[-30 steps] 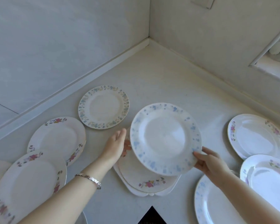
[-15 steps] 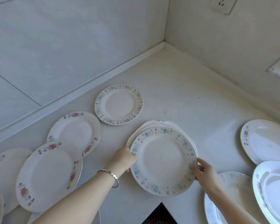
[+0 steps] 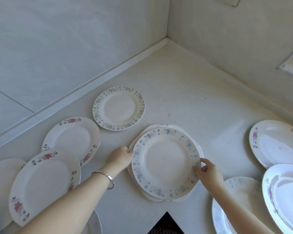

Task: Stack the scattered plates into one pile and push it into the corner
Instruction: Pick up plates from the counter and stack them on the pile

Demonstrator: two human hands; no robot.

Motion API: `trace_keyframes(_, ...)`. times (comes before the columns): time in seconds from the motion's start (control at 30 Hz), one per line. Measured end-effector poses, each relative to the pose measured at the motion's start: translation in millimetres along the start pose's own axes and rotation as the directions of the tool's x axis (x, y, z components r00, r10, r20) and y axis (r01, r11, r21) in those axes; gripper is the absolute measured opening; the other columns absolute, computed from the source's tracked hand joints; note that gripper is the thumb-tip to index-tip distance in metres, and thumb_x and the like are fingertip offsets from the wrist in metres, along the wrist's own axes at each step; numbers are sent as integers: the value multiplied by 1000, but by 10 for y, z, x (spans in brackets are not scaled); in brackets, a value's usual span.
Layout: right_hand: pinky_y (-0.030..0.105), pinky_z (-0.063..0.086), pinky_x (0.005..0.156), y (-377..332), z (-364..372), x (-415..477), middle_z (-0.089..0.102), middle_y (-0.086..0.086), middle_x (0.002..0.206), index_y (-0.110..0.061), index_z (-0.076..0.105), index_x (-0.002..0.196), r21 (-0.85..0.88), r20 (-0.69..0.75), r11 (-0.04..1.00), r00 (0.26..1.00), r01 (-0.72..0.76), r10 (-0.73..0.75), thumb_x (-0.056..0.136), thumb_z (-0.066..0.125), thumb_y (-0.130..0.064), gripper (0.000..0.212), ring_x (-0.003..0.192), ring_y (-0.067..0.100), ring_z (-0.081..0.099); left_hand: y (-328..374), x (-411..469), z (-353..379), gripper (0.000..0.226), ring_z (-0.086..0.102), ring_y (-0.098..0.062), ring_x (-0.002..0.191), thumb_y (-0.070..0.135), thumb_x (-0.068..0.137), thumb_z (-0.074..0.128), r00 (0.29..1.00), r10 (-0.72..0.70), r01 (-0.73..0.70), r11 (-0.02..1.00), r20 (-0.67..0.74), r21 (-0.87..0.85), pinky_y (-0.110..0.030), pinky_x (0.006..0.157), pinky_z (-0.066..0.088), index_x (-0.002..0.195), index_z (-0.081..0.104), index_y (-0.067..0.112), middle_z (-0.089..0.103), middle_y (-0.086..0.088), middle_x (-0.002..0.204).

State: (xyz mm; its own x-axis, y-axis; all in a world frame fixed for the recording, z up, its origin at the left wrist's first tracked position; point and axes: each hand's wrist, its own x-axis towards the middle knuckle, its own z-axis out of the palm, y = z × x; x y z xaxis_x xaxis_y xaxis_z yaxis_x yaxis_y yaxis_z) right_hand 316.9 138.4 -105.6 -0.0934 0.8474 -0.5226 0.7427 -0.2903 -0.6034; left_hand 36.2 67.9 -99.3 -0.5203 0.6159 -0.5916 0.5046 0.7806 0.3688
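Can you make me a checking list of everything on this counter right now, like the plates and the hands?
Surface: pale counter, bare toward the corner.
Job's things: small pile topped by blue-flowered plate; other plates scattered singly, such as pastel-rimmed plate and red-flowered plate.
Clutter: nothing seen.
Grippers: left hand and right hand on the pile's opposite edges.
Cables: nothing seen.
Surroundings: two walls meeting at corner; bracelet on left wrist.

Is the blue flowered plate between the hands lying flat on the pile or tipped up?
Flat. The blue flowered plate sits level on the pile, whose rims peek out around it; left hand and right hand touch its edges.
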Motion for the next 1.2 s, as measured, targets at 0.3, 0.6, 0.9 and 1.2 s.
trace_keyframes(0.3, 40, 52, 73, 37, -16, 96, 55, 1, 64, -22, 55, 100, 250, 30, 961, 993, -118, 114, 77, 70, -10, 30, 61, 17, 56, 86, 742, -398, 28, 53, -20, 120, 15, 94, 50, 937, -260, 221, -77, 234, -972, -32, 93, 45, 121, 51, 7, 54, -12, 131)
trace_keyframes(0.6, 24, 40, 62, -26, -128, 153, 61, 10, 94, -12, 55, 117, 92, -10, 995, 1000, -28, 29, 79, 69, -20, 41, 77, 19, 57, 126, 886, -520, 21, 54, -11, 71, -1, 93, 45, 946, -261, 191, -29, 192, -981, -31, 104, 41, 74, 47, 7, 54, -4, 78)
trace_keyframes(0.9, 19, 50, 64, -640, -237, 117, 63, -3, 82, -17, 49, 128, 291, -12, 947, 991, 134, -136, 90, 55, -29, 41, 71, 14, 63, 176, -223, -501, 18, 64, -18, 68, -9, 85, 51, 978, -78, 205, 210, 193, -956, -21, 44, 55, 83, 59, 7, 67, -9, 78)
trace_keyframes(1.2, 10, 40, 37, -100, -206, -137, 64, -8, 50, -11, 47, 126, 303, 45, 953, 999, -8, -6, 83, 66, -19, 48, 38, -3, 56, 61, -785, 129, 20, 66, -23, 73, -12, 82, 56, 924, 61, 287, 541, 377, -790, -24, 49, 58, 88, 60, 7, 68, -11, 85)
